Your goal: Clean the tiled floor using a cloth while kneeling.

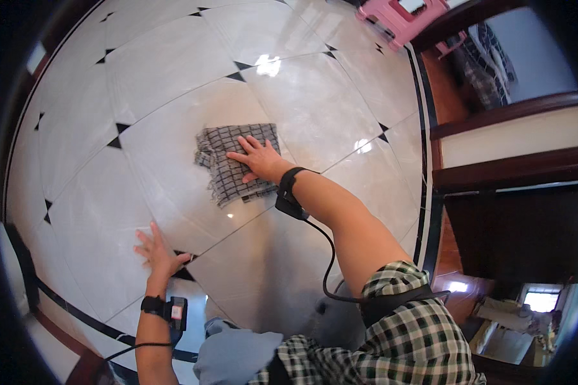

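A folded grey checked cloth with frayed edges lies flat on the glossy tiled floor before me. My right hand rests on top of it, fingers spread, pressing it to the tiles rather than gripping it. To the lower left, my left hand is over the floor by a black corner inlay, its fingers apart and nothing in it. Whether it touches the tiles I cannot tell. Each wrist wears a black strap with a small device and a cable.
A pink plastic stool stands at the top right near a doorway. Dark wood door frames and a black floor border run along the right. At the left rim there is another wall edge.
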Demonstrator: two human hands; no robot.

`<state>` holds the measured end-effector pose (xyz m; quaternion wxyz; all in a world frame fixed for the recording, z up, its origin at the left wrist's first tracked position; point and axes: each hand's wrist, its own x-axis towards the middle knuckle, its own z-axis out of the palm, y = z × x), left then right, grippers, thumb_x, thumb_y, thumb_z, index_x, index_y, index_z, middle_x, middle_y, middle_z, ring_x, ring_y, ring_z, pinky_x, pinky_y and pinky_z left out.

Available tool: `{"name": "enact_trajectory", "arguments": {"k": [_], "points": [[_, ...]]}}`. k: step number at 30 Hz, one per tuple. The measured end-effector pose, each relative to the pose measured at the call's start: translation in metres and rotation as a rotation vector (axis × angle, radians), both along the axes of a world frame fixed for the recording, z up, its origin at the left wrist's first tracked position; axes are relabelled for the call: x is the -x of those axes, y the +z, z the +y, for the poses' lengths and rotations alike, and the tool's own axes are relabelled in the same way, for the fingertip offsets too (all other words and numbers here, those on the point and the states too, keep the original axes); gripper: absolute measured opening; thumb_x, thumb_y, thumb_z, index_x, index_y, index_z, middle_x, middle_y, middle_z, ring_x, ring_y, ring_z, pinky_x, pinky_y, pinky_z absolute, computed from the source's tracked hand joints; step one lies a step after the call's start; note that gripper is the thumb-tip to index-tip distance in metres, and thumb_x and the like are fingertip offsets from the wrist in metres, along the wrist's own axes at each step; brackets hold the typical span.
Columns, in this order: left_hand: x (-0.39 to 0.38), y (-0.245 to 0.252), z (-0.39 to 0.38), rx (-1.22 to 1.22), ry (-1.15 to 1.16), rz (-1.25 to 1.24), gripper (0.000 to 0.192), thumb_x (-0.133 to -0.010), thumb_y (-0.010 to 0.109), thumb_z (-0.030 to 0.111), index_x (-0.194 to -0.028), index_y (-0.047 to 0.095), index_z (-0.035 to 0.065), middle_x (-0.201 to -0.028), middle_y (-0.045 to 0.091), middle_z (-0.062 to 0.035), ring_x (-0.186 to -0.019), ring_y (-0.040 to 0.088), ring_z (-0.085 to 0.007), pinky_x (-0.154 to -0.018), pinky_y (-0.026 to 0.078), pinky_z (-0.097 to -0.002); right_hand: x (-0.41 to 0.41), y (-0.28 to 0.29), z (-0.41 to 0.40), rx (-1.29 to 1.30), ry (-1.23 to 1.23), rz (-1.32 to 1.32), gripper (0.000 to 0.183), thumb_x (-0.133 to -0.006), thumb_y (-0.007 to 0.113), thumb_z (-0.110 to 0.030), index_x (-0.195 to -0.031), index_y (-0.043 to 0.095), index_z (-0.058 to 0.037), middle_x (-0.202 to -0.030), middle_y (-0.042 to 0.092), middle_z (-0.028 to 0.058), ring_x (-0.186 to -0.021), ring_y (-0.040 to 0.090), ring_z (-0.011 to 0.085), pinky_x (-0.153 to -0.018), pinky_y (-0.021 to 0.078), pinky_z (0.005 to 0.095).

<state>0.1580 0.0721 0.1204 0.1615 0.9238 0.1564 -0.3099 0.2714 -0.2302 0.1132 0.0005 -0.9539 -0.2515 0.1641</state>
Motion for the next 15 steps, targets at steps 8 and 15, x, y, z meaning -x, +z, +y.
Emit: {"name": "enact_trajectory", "arguments": {"k": [8, 15], "points": [[-0.015, -0.020, 0.009, -0.163, -0.159, 0.074, 0.125, -0.037, 0.081, 0.018, -0.130, -0.002, 0.0149, -0.131, 0.010, -0.0246, -0.120, 0.011, -0.0398, -0.097, 0.020, -0.0420, 0.029, -0.023, -0.169, -0.169, -0.428, -0.031, 0.070, -0.063, 0.057, -0.049, -0.123, 0.028, -0.0271, -0.132, 0.018, 0.0134, -0.121, 0.016, 0.0321, -0.087, 0.0208, 0.0589], [-0.075, 0.002, -0.069, -0.298, -0.480, 0.087, 0.066, -0.063, 0.063, 0.013, -0.120, 0.030, 0.0014, -0.105, 0.049, -0.0226, -0.097, 0.047, -0.0336, -0.081, 0.040, -0.0366, 0.219, -0.054, -0.349, -0.084, -1.161, -0.130, 0.067, -0.067, 0.050, -0.054, -0.124, 0.028, -0.0268, -0.131, 0.018, 0.0141, -0.120, 0.016, 0.0326, -0.089, 0.0185, 0.0569]]}}
